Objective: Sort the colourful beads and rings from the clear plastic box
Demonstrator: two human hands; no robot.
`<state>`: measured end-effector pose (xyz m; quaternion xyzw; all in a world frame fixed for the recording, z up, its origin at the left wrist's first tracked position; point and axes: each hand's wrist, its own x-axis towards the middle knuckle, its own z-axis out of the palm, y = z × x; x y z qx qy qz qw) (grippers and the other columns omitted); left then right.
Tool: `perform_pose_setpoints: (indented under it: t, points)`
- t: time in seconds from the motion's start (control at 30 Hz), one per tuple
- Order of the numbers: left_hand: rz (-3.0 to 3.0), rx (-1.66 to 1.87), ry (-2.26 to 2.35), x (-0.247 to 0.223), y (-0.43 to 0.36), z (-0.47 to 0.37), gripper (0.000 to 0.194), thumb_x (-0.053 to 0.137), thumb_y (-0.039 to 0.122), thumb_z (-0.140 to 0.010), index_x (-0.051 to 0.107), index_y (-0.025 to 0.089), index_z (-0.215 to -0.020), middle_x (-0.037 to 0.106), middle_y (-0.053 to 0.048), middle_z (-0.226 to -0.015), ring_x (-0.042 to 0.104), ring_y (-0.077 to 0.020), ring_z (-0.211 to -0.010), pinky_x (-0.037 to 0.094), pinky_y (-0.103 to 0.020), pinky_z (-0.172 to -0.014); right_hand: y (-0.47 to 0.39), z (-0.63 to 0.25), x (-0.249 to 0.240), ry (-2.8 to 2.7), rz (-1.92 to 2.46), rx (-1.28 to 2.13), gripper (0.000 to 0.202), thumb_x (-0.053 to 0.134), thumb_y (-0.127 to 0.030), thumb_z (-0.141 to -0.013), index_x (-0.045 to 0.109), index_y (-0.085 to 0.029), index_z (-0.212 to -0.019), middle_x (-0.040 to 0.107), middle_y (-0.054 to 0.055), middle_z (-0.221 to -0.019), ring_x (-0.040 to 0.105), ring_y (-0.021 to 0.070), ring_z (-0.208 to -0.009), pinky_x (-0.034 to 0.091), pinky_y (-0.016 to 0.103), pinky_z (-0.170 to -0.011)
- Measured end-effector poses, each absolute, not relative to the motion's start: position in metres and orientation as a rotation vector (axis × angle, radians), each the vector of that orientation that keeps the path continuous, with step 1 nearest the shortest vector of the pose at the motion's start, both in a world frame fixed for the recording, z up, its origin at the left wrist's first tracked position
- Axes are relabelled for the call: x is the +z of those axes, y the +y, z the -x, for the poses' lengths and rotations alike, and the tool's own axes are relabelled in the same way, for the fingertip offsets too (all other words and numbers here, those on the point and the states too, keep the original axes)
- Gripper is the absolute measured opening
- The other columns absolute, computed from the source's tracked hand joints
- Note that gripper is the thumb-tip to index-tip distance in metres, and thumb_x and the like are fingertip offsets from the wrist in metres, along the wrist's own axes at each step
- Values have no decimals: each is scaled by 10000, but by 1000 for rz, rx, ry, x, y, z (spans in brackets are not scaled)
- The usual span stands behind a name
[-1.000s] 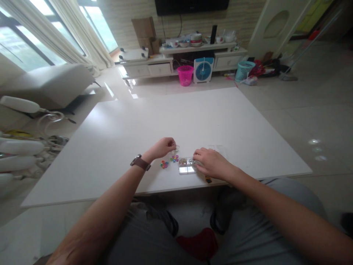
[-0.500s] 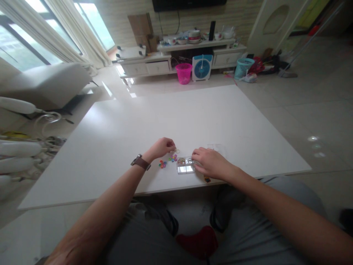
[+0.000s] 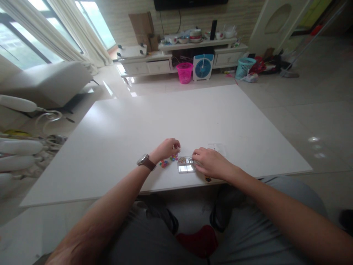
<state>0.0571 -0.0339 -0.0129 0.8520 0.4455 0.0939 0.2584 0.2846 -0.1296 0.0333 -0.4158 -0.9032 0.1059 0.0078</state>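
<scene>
A small clear compartment box (image 3: pixel 182 170) lies near the front edge of the table. Small metal-coloured pieces (image 3: pixel 182 160) sit in its back left compartment. My right hand (image 3: pixel 209 161) curls over the right side of the box and grips it, hiding that part. Just behind the box, my left hand (image 3: pixel 171 146) is closed in a pinch, with a small pale ring (image 3: pixel 179 149) at its fingertips. Below that hand are two small clusters of colourful pieces, the left cluster (image 3: pixel 163 163) and the right cluster (image 3: pixel 173 158).
The white table (image 3: pixel 154 114) stretches away in front of me. A clear plastic piece (image 3: pixel 216 148) lies behind my right hand. A small yellow and dark item (image 3: pixel 207 178) rests at the front edge. Beyond stand a pink basket (image 3: pixel 184 73) and a fan (image 3: pixel 203 68).
My left hand has moved slightly right. The pale ring that lay on the table by its fingers is now at its fingertips. My right hand has stayed at the box.
</scene>
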Motion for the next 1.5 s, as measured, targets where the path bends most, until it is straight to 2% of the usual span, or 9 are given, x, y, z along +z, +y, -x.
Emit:
perform_pose_setpoints:
  t: [0.23, 0.43, 0.63, 0.8, 1.03, 1.2, 1.37, 1.5]
  points:
    - [-2438, 126, 1196, -16, -36, -60, 144, 511, 169, -793, 651, 165, -758, 650, -65, -837, 580, -158, -716, 465, -279, -696, -130, -284, 31, -2837, 1302, 293, 166, 527, -288, -931, 641, -170, -959, 629, 94, -1016, 548, 214, -934, 420, 319, -776]
    - [-2496, 137, 1212, -16, -36, -56, 168, 464, 186, -856, 626, 160, -821, 632, -76, -874, 583, -169, -746, 467, -296, -724, -129, -284, 31, -2836, 1307, 320, 156, 529, -280, -931, 641, -175, -957, 630, 94, -1018, 551, 212, -941, 425, 323, -804]
    - [-2446, 218, 1291, -10, -27, -51, 155, 490, 191, -848, 643, 167, -846, 674, -65, -838, 598, -182, -748, 466, -301, -724, -129, -285, 30, -2846, 1301, 318, 157, 535, -288, -923, 638, -174, -957, 630, 95, -1026, 553, 218, -949, 427, 324, -784]
    - [-2415, 306, 1285, -14, -27, -49, 125, 556, 190, -807, 673, 172, -850, 693, -47, -795, 597, -159, -698, 446, -270, -668, -129, -285, 31, -2838, 1303, 320, 156, 535, -283, -923, 638, -170, -958, 628, 98, -1023, 550, 219, -947, 422, 325, -785]
    - [-2355, 336, 1267, -7, -29, -48, 147, 577, 217, -817, 718, 174, -822, 707, -38, -754, 608, -145, -683, 452, -257, -673, -130, -286, 33, -2837, 1297, 315, 161, 536, -288, -925, 640, -169, -957, 630, 95, -1024, 552, 217, -953, 424, 323, -793]
    - [-2383, 312, 1280, -11, -27, -48, 151, 591, 234, -808, 731, 177, -806, 695, -57, -841, 611, -160, -738, 462, -274, -705, -129, -285, 32, -2841, 1296, 312, 159, 536, -289, -925, 637, -170, -950, 632, 94, -1016, 555, 215, -947, 425, 321, -783]
    - [-2436, 327, 1324, -21, -27, -48, 188, 597, 249, -815, 703, 191, -958, 653, -56, -944, 601, -160, -766, 462, -281, -713, -129, -285, 32, -2844, 1291, 293, 158, 537, -294, -924, 636, -174, -952, 633, 85, -1013, 558, 213, -928, 425, 320, -770]
    - [-2466, 248, 1340, -23, -27, -48, 120, 569, 230, -830, 670, 182, -872, 643, -49, -895, 597, -170, -788, 457, -292, -735, -129, -285, 31, -2844, 1291, 290, 147, 547, -286, -916, 635, -173, -948, 634, 87, -1012, 561, 216, -930, 424, 318, -762]
